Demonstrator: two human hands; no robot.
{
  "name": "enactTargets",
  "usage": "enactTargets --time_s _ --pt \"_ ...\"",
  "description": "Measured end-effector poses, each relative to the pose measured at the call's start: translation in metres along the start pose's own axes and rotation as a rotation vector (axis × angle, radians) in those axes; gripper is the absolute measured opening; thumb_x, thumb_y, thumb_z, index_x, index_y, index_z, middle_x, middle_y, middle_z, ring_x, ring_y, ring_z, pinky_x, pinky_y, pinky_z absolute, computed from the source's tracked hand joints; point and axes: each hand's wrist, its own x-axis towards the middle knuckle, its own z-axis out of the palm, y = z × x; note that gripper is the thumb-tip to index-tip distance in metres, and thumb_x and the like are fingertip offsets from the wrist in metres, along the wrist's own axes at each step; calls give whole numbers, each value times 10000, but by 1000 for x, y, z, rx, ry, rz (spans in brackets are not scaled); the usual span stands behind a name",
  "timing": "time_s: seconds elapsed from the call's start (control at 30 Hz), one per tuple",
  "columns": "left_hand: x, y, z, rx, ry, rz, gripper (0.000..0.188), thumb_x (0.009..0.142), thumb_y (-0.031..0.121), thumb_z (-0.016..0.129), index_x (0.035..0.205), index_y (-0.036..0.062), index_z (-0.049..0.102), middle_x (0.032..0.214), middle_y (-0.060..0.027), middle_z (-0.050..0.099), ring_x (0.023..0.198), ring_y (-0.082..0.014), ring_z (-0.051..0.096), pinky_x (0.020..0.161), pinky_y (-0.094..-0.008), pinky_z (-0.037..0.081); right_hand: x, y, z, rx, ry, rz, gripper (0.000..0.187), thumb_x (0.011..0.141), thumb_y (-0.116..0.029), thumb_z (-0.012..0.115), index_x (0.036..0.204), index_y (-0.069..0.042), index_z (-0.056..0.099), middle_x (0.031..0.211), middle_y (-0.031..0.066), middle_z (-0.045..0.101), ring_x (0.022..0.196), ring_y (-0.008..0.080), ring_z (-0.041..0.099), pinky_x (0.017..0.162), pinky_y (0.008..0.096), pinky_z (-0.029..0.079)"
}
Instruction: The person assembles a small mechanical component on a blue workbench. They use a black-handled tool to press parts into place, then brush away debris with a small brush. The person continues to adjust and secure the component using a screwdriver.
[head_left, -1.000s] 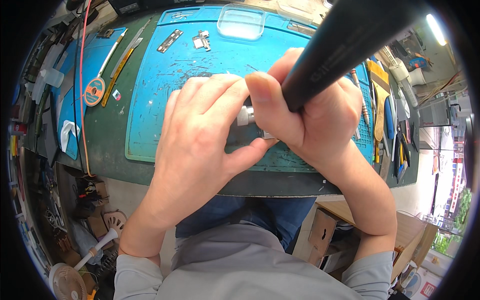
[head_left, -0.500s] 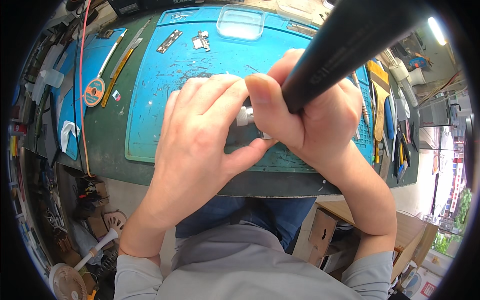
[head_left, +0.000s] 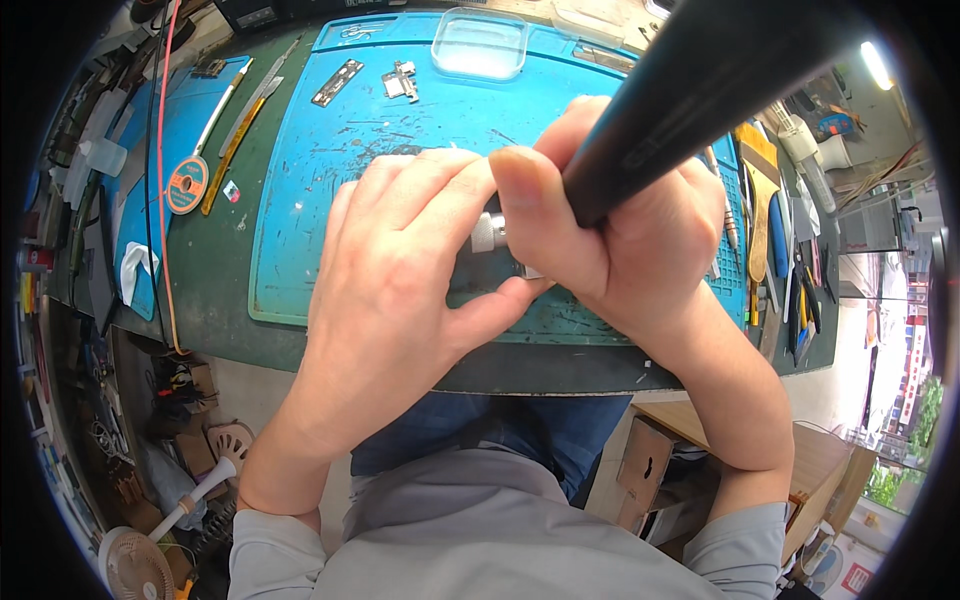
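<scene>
Head view: both hands meet at frame centre over a blue silicone work mat (head_left: 330, 190) lying on the dark green bench (head_left: 215, 270). Left hand (head_left: 400, 290) is cupped down, fingers curled around a small silver metal part (head_left: 490, 232), thumb pressing up from 5 o'clock; most of that part is hidden, only a round silvery end and a bit of edge show between the two hands. Right hand (head_left: 620, 250) is clenched around a thick black cylindrical tool handle (head_left: 700, 90) that runs out toward 1 o'clock, thumb laid along its lower end, tip hidden against the part. At 12 o'clock of the hands, a clear plastic shallow tray (head_left: 479, 44) on the mat; at 11 o'clock, small flat metal brackets (head_left: 400, 82). At 9 o'clock, well apart, an orange round tape spool (head_left: 185, 186) beside a long yellow-edged ruler (head_left: 232, 150). At 3 o'clock, a row of hand tools (head_left: 790, 270) along the mat edge.
</scene>
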Motion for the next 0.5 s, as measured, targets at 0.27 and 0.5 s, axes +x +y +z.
enactTargets --time_s 0.27,0.5 --pt "0 0 0 -7 -2 -4 427 729 109 865 1114 8 709 1229 -155 675 1232 -373 598 1069 -459 458 1 0 1 4 6 -9 204 964 -102 801 832 -28 664 639 10 624 506 116 562 481 250 397" --pt "0 0 0 -14 -1 -4 429 738 108 861 1128 9 711 1251 -153 679 1261 -373 593 1092 -463 447 0 0 1 3 7 14 216 960 -114 810 828 -24 664 630 9 621 500 112 562 476 247 396"
